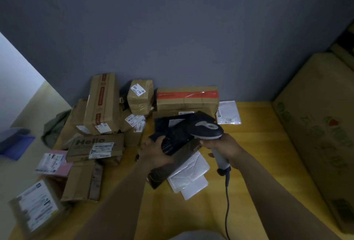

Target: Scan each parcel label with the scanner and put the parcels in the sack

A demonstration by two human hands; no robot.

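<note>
Many boxes (102,103) crowd the yellow table (258,153) under a grey wall (172,38), left fingers (154,142) gripping a parcel (172,132), right fingers (205,142) the scanner (206,126).

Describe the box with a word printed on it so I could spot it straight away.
Below the grey wall, a pile of brown boxes sits on the left of the yellow table. Midway down the pile lies a flat box. It alone has "Hello" in big dark letters, beside white labels.

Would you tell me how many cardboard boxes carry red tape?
2: the tall box standing at the back left, and the wide box against the wall behind the scanner. Taped faces of other boxes may be hidden.
</note>
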